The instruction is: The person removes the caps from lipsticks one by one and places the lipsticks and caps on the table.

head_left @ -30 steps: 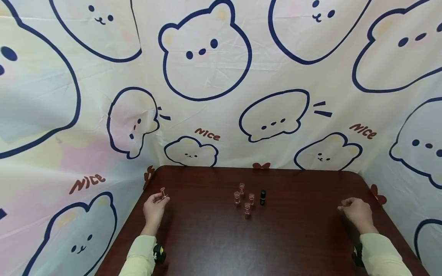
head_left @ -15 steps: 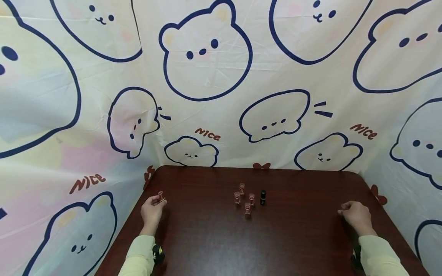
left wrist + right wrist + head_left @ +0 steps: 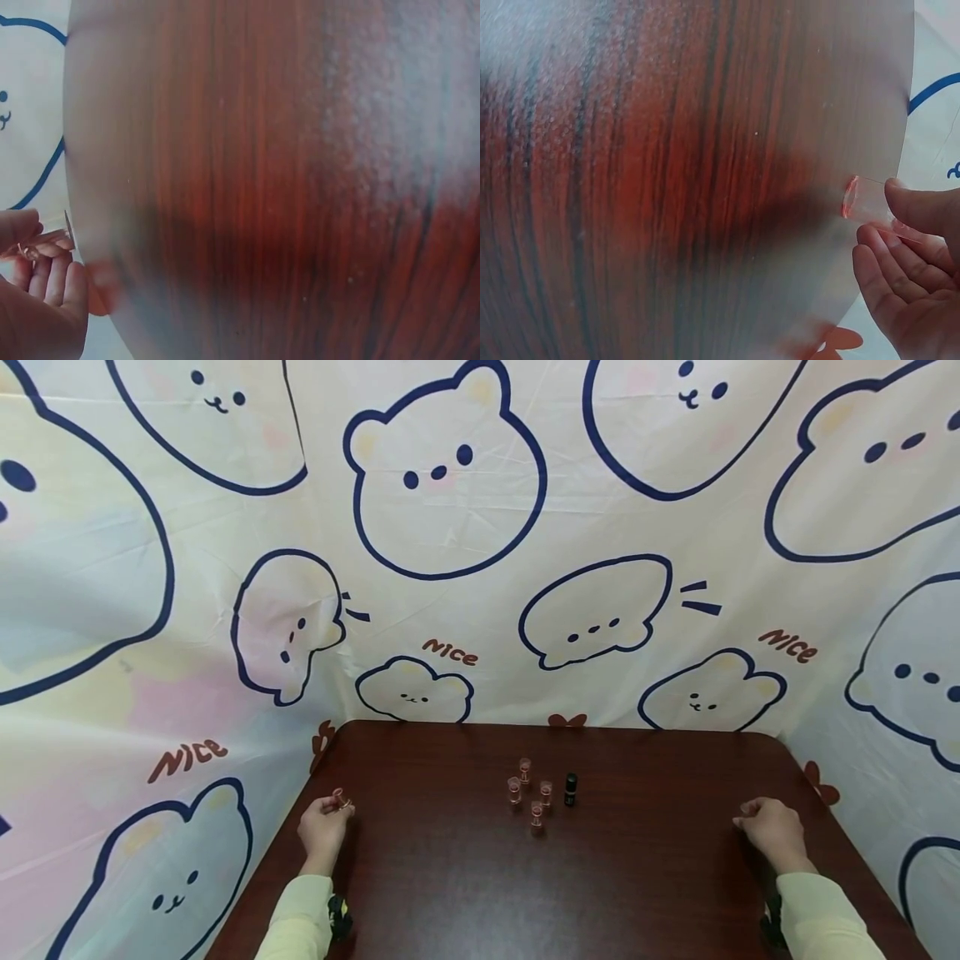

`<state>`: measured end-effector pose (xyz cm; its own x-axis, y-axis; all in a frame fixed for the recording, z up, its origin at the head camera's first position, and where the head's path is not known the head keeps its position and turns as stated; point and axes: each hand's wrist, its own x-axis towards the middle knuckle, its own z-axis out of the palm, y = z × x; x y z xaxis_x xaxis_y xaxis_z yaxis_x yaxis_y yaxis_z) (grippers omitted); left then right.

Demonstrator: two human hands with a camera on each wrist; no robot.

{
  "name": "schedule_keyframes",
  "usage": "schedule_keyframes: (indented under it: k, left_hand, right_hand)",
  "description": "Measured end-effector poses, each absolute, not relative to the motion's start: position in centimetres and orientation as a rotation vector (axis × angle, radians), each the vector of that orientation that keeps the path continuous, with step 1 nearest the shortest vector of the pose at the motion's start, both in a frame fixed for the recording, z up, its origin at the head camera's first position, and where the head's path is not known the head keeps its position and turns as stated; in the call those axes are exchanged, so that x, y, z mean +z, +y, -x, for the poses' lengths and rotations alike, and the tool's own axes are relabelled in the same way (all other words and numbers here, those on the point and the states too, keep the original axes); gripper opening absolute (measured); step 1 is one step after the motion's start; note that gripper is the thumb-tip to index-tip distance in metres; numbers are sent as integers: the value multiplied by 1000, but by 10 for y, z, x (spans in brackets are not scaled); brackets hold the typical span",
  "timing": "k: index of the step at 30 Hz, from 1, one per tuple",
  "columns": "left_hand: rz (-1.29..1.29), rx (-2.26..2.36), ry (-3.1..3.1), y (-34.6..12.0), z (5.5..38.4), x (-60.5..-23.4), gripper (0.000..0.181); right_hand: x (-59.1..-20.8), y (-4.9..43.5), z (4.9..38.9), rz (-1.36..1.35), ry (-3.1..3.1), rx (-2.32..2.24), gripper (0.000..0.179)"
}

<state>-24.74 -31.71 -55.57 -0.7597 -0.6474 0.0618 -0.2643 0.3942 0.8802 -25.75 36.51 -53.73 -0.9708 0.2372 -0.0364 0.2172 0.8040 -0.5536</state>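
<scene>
Dark red-brown wood makes up the table (image 3: 645,868), its far edge meeting a pale cloth (image 3: 480,610) printed with blue-outlined bears. Over its left side, the left hand (image 3: 322,835) pinches a small pink goblet (image 3: 341,798) between thumb and fingers, the piece tilted and near the table's left edge. Over the right side, the right hand (image 3: 772,832) pinches a pink see-through cup (image 3: 870,204), which lies tilted on its side in the right wrist view; from the head view, the hand itself covers it. Between the hands, well apart from both, four similar pieces stand upright in a loose diamond: a far cup (image 3: 525,770), a left cup (image 3: 513,791), a right cup (image 3: 546,793) and a near cup (image 3: 537,817). Just right of them a black cylinder (image 3: 571,790) stands on end, between that group and the right hand. Nearer, a left sleeve (image 3: 296,914) and a right sleeve (image 3: 821,910), both pale yellow, reach over the table, a dark device (image 3: 340,917) at the left wrist.
</scene>
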Motion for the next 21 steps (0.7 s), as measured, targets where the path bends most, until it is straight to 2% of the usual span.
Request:
schedule_keyframes:
  k: [21]
  left_hand:
    - [-783,-1230,-2336,-330,241,-569,24]
  right_hand:
    - [-538,366,257,318,-2968,888,32]
